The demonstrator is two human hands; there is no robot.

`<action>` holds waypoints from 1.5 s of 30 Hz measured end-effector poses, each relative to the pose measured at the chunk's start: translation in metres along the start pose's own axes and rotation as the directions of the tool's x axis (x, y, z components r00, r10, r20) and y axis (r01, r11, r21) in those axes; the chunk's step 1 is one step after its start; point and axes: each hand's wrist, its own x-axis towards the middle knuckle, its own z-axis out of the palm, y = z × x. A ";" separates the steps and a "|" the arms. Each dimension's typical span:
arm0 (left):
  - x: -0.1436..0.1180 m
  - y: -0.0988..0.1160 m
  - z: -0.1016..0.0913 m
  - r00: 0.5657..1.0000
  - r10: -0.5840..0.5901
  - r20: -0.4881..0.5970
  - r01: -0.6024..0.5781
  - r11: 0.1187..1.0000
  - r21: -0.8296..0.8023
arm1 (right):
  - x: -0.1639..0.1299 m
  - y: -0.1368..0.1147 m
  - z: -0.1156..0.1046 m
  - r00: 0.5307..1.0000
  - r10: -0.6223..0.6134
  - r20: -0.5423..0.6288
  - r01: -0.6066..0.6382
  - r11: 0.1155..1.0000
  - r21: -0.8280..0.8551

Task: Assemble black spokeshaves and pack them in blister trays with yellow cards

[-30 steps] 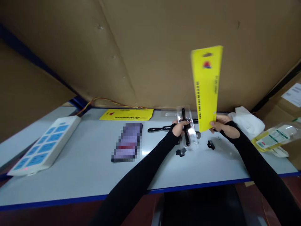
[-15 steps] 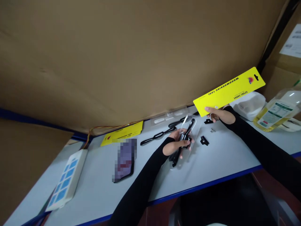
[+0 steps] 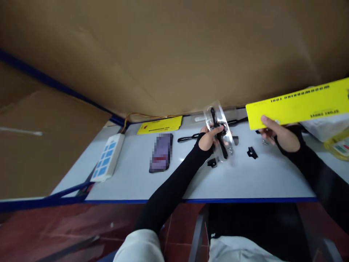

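Note:
My left hand (image 3: 209,139) is closed on a clear plastic blister (image 3: 227,136) with a black spokeshave (image 3: 213,115) lying in it, the thumb pressed across the tool's middle. My right hand (image 3: 280,134) pinches one end of a yellow card (image 3: 297,106) printed "woodworking tool" and "spoke shave", held above the table. Below the right hand's fingers is a small metal screw (image 3: 265,142), partly hidden. Two small black metal pieces, one a clamp plate (image 3: 252,153) and the other a similar plate (image 3: 212,163), lie on the table near the blister.
A black spokeshave body (image 3: 187,138) and another black handle (image 3: 240,121) lie behind my left hand. Farther left are a second yellow card (image 3: 160,125), a phone (image 3: 161,153) and a power strip (image 3: 109,156). A bottle of yellow liquid (image 3: 338,143) stands right. Cardboard (image 3: 174,54) walls the back.
My view has swung, showing more floor. The blister with the spokeshave is lifted toward the back, its face turned more to me. The yellow card is now more level and farther from the blister.

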 end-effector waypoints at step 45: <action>-0.002 0.002 0.007 0.861 0.181 -0.475 -0.365 0.871 -0.329 | -0.038 0.030 0.074 0.957 0.174 -0.234 -0.072 0.918 0.390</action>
